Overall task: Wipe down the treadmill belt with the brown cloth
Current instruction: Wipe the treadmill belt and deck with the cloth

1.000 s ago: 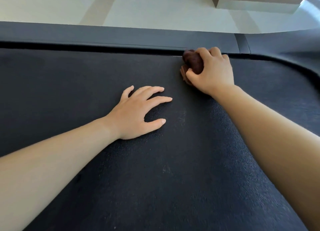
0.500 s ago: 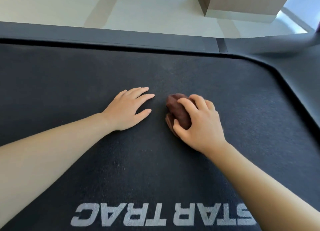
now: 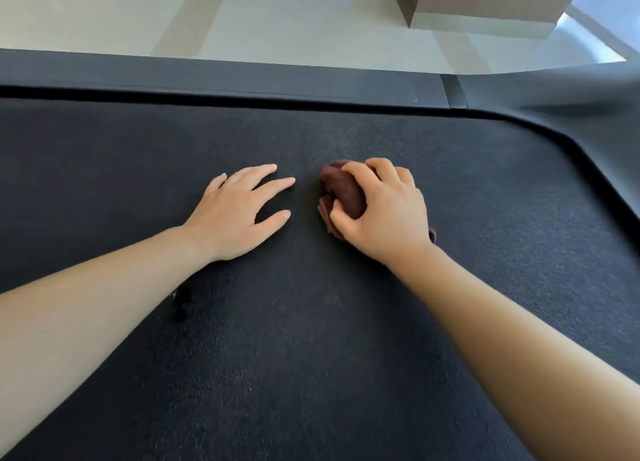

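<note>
Brown cloth (image 3: 343,192) sits bunched in my right hand (image 3: 384,214), fingers curled round it on the treadmill belt (image 3: 311,356); my left hand (image 3: 235,214) lies flat, fingers spread, bracing. I'd press evenly and overlap strokes toward the side rail (image 3: 242,79).

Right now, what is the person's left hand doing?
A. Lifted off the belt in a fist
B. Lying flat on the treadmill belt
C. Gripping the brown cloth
B: the left hand lies flat with fingers spread on the treadmill belt, while the right hand grips the bunched brown cloth.
</note>
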{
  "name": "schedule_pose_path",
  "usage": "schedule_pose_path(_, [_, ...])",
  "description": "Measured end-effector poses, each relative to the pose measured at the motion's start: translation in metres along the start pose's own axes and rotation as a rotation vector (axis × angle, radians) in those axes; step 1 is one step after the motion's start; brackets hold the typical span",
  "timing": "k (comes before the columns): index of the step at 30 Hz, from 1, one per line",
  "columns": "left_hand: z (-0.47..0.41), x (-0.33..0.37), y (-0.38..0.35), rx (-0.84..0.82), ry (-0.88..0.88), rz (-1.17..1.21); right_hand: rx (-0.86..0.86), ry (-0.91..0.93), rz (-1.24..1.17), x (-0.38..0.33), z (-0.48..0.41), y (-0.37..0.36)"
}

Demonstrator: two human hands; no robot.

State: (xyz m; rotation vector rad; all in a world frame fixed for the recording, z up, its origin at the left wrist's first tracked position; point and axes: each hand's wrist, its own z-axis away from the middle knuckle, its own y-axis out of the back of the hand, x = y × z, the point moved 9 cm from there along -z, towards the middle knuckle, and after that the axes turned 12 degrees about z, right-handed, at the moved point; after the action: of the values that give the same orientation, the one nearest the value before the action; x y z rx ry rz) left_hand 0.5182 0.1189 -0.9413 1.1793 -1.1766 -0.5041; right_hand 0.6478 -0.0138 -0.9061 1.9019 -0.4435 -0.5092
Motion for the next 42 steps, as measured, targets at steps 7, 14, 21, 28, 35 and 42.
schedule_pose_path(7, [-0.019,-0.01,-0.002,0.088,0.005,0.052,0.036,-0.069,-0.006,0.019,-0.088,-0.032])
schedule_pose_path(14, [-0.019,-0.01,0.001,0.106,0.005,0.075,-0.039,-0.118,0.031,0.028,-0.129,-0.047])
schedule_pose_path(21, [-0.016,-0.003,0.003,0.077,0.01,0.034,-0.116,-0.007,0.011,0.001,-0.056,-0.018])
schedule_pose_path(28, [0.037,0.01,0.003,0.023,0.069,-0.037,-0.14,0.211,-0.06,-0.035,0.081,0.026])
schedule_pose_path(35, [0.162,0.039,0.0,-0.082,0.064,-0.016,-0.148,0.516,-0.147,-0.08,0.199,0.058])
schedule_pose_path(42, [0.228,0.037,0.002,-0.196,0.035,-0.051,-0.168,0.456,-0.171,-0.089,0.169,0.056])
